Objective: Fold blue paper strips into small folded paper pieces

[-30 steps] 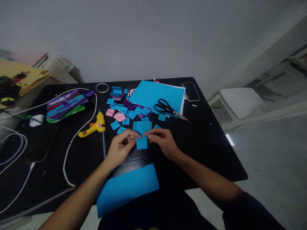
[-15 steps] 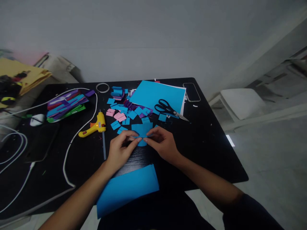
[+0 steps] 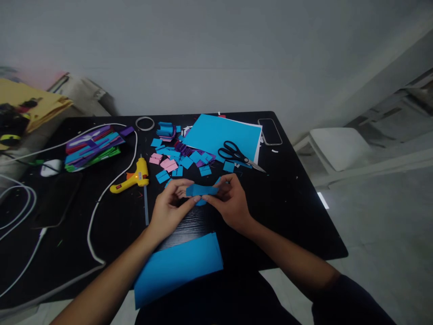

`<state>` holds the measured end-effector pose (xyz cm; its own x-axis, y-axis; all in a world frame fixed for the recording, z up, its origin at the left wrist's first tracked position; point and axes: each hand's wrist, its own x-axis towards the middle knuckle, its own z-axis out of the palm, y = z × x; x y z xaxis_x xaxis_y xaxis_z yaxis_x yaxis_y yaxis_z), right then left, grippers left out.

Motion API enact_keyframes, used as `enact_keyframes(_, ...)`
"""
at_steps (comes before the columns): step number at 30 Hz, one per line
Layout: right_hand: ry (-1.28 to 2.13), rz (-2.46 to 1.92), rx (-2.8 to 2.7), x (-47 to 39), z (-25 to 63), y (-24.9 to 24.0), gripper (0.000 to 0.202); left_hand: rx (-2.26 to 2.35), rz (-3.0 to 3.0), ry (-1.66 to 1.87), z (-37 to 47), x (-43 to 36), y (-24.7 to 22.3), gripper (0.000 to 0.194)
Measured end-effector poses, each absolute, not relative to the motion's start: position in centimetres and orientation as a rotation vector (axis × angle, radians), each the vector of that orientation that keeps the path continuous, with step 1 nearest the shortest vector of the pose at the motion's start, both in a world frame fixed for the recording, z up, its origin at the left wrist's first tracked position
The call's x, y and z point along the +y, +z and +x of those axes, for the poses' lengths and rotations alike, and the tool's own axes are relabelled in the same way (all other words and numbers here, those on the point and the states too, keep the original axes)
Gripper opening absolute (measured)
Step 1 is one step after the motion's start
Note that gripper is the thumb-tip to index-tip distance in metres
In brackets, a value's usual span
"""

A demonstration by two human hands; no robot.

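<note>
A small blue paper piece [image 3: 202,190] is held between both hands above the black table, its upper part bent toward me. My left hand [image 3: 171,205] grips its left side, thumb in front and fingers behind. On its right side my right hand [image 3: 232,201] pinches it the same way, the two thumb tips close together. Several small blue paper pieces [image 3: 186,162] and a few pink ones [image 3: 168,164] lie scattered just beyond the hands. Close to my body, a larger folded blue sheet [image 3: 179,266] rests at the table edge.
A yellow glue gun [image 3: 137,176] with a stick lies left of my hands. Black scissors [image 3: 237,155] lie on a large blue sheet [image 3: 209,131], near a phone [image 3: 269,132]. White cables [image 3: 93,212] cross the left side, beside a coloured paper bundle [image 3: 93,149].
The paper's upper part, flat and upright before, is now bent over toward me. The fingers of both hands have risen slightly behind it.
</note>
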<state>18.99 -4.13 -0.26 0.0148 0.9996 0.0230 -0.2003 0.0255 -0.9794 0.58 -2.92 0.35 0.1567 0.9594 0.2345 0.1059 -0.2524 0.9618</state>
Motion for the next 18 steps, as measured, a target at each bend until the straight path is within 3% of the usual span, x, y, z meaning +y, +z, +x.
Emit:
enact_keyframes(3,1.282,-1.034,-1.054,-4.09,19.04,-0.21,0.049,1.106,1.643,1.139,0.20,-2.72,0.73,0.010)
enact_keyframes(10,1.313,-1.032,-1.118,-3.87,19.36,0.05,0.044,1.103,1.842,1.099,-0.11,-2.59,1.41,0.011)
enact_keyframes(15,1.390,-1.027,-1.244,-3.68,19.55,-0.34,0.020,1.099,1.871,1.133,-0.18,-2.64,1.21,0.003)
enact_keyframes(18,1.283,-1.071,-1.334,-3.65,19.67,-0.46,0.014,1.109,1.861,1.132,-0.16,-2.71,1.05,0.002)
